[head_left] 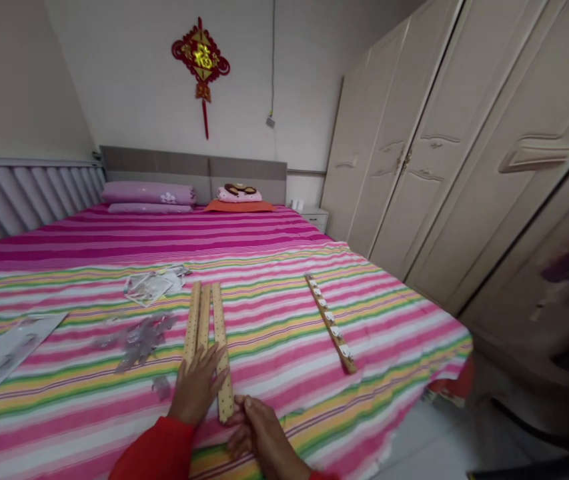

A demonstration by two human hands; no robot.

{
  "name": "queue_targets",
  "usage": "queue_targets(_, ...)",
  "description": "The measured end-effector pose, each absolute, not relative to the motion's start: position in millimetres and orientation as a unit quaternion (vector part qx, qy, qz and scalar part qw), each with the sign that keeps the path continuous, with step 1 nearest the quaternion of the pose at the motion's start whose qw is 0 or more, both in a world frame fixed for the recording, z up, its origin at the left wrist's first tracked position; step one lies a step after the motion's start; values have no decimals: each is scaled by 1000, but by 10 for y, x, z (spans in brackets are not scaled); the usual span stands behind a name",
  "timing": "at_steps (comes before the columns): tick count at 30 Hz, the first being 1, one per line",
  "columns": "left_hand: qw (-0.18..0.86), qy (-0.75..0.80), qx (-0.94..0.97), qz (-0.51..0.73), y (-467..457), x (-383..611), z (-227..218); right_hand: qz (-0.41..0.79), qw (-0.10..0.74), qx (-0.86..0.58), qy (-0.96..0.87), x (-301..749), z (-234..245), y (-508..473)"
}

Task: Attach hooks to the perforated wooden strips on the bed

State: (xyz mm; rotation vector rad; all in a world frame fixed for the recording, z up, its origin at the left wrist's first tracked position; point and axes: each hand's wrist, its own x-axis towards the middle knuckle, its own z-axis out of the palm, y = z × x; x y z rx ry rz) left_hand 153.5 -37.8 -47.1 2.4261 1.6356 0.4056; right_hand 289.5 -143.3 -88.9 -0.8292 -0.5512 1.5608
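Observation:
Three long wooden strips with rows of holes (207, 330) lie side by side on the striped bed sheet (274, 293). My left hand (197, 385) rests flat on their near ends, fingers spread. My right hand (254, 423) sits at the near tip of the rightmost strip, fingers curled and touching it. A fourth wooden strip with white hooks fitted along it (331, 323) lies apart to the right.
Clear plastic bags (151, 285) and small silvery parts (137, 340) lie left of the strips. A flat packet (7, 353) sits at the far left. Pillows (149, 195) are at the headboard. A wardrobe (444, 153) lines the right wall.

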Motion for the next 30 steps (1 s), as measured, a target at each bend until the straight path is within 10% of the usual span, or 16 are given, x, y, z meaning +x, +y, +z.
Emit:
queue_targets(8,70,534,825,170,-315,1501,-631,419,787,-453,10,4369,-811,-1784)
queue_targets(23,59,549,821,143,-339,1507,-626,617,735,-270,-83,5016,-864,-1643)
queue_targets(30,242,541,765,252,-405,1458,-397,645,716,-255,-79,4277,-557,-1546)
